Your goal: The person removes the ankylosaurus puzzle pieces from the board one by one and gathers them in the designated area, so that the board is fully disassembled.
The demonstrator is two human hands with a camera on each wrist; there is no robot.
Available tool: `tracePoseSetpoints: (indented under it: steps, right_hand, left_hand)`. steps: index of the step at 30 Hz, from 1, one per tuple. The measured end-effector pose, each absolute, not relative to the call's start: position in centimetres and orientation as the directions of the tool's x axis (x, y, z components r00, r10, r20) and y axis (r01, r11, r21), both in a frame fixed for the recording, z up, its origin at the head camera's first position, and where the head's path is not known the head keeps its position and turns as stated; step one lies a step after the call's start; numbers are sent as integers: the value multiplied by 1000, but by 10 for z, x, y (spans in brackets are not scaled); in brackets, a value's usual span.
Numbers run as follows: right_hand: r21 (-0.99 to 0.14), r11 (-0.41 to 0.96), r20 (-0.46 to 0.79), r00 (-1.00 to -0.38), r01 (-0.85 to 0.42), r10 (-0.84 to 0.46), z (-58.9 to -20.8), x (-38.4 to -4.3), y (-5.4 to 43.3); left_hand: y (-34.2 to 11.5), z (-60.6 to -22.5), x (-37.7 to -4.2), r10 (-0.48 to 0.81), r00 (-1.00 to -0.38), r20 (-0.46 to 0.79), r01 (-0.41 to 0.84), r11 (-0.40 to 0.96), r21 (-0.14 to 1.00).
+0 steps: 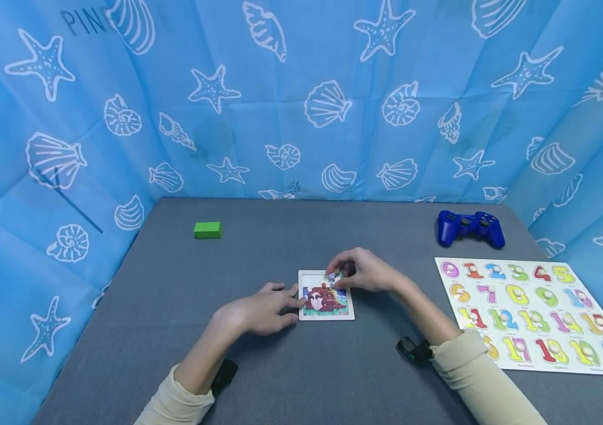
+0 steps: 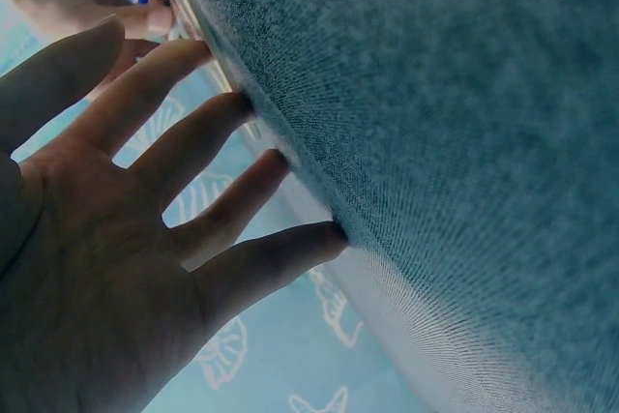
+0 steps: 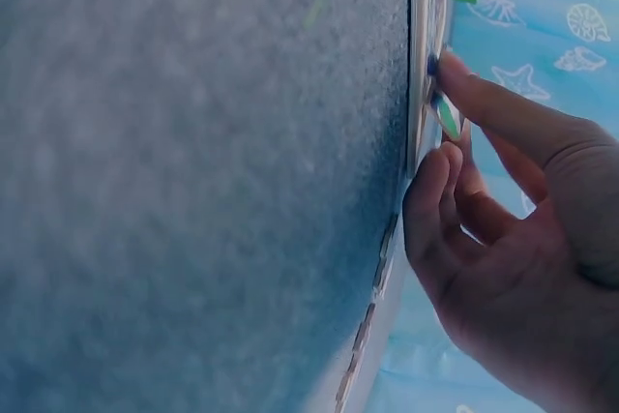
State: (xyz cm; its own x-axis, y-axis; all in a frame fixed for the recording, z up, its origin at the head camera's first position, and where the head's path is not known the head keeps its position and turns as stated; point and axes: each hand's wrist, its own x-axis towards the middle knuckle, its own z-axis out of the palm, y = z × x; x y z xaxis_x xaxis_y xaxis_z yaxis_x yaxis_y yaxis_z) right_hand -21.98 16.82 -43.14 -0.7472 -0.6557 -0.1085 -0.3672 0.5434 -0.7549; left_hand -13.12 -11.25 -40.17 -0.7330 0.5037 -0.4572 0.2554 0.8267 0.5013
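Note:
A small white-framed jigsaw puzzle [image 1: 325, 317] lies on the grey table, its lower part filled with a brown cartoon picture and a pale bare strip along its top. My right hand [image 1: 367, 270] pinches a puzzle piece [image 1: 335, 277] between thumb and fingers over the upper right of the frame. In the right wrist view the piece [image 3: 448, 117] is tilted, its edge toward the camera. My left hand [image 1: 265, 309] rests at the frame's left side with fingers spread, fingertips at its edge and on the table.
A green block [image 1: 208, 230] lies at the back left. The blue game controller [image 1: 470, 229] sits at the back right, with a white number puzzle board [image 1: 540, 316] in front of it. Blue shell-patterned curtain [image 1: 280, 118] surrounds the table's back and sides.

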Motion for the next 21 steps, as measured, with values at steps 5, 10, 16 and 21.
tracePoseSetpoints:
  steps: [5,10,16,21]
  right_hand:
    - [-805,483,-101,-722,-345,-684,-430,-220,174]
    - [-856,446,-125,-731,-263,-670,-427,-221,185]
    - [-857,454,-111,-772,-245,-626,-423,-224,210]
    - [-856,465,-101,-809,-226,-579,-422,-225,236]
  left_hand:
    - [-113,-402,-131,507,-733,-453,257,824,505]
    - [-112,-402,-132,508,-733,-452,259,823,506]
    - [-112,-403,-131,507,-738,-446,258,822,508]
    - [-112,-403,-130,511,-739,-439,262,819,511]
